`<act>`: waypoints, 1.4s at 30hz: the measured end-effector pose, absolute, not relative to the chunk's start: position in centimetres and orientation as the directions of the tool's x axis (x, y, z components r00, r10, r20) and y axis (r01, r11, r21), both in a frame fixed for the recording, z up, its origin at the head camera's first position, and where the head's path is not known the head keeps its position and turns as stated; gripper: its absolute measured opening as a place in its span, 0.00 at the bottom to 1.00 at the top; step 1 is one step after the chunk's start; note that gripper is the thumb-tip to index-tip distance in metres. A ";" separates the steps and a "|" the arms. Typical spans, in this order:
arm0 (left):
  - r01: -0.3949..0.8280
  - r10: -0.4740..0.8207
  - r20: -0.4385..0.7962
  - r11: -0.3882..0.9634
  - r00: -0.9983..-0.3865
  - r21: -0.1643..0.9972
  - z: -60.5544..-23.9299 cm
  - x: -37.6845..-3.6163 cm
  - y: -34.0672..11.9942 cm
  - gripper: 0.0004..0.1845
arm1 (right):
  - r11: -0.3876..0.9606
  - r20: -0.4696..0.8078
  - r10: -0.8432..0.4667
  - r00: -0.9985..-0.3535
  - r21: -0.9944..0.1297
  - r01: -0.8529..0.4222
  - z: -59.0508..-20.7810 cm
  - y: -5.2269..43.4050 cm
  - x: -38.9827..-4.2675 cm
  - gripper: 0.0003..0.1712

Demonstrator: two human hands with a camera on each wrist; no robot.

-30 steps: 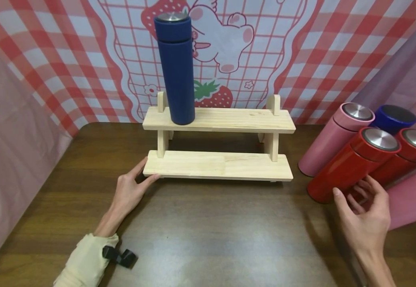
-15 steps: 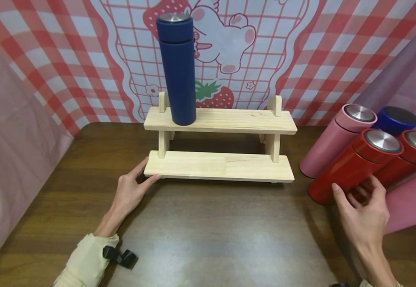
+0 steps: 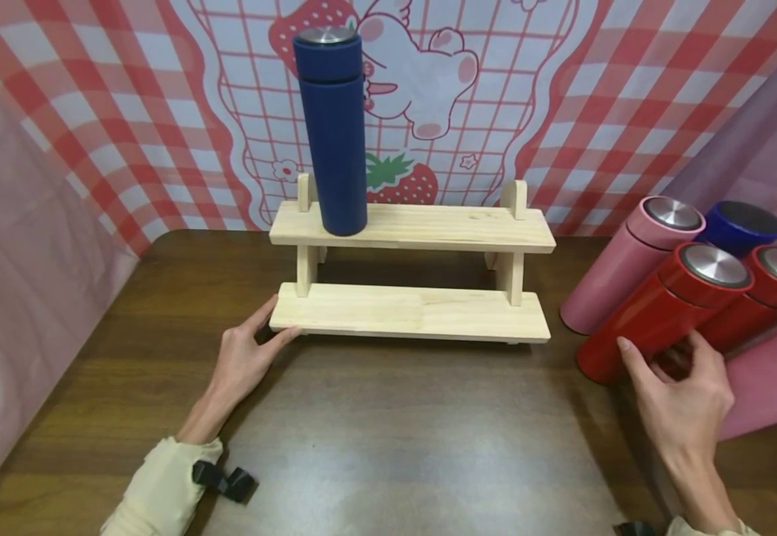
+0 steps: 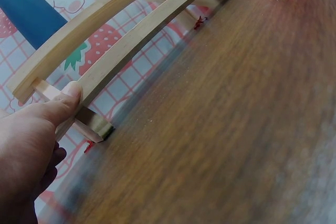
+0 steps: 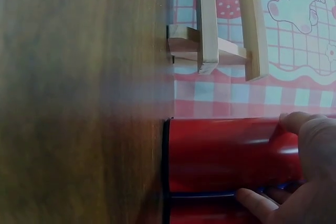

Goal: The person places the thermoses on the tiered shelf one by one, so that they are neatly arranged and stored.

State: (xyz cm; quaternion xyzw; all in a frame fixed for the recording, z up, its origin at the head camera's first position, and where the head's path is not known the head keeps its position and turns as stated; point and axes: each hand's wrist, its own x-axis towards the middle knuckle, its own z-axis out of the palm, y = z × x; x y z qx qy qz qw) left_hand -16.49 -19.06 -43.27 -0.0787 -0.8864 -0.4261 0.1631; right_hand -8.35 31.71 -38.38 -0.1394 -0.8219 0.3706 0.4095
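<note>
A two-tier wooden display rack (image 3: 402, 309) stands on the table. My left hand (image 3: 244, 365) grips the left end of its lower shelf, thumb on the front edge; the left wrist view shows the thumb (image 4: 68, 95) pressing the wood. A dark blue thermos (image 3: 333, 141) stands upright at the left of the upper shelf. On the right, my right hand (image 3: 683, 398) holds the front red thermos (image 3: 656, 313) around its lower body, thumb on the near side, fingers reaching into the gap behind. In the right wrist view, this red thermos (image 5: 226, 153) stands on the table.
Close around the held thermos stand a pink thermos (image 3: 619, 268), a blue one (image 3: 740, 227), a second red one (image 3: 773, 286) and another pink one (image 3: 773, 380) at the right edge. A checked cloth backdrop (image 3: 583, 149) hangs behind the table (image 3: 388, 432).
My right hand has closed in on the front red thermos, its thumb shifting slightly left and up along the side. The left hand keeps its place on the rack.
</note>
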 end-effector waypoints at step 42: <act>0.296 -0.001 0.380 0.626 -0.925 0.721 -43.2 -16.5 -19.1 0.37 | 0.640 0.496 0.585 -0.642 -0.769 -0.011 -38.2 31.6 -8.3 0.33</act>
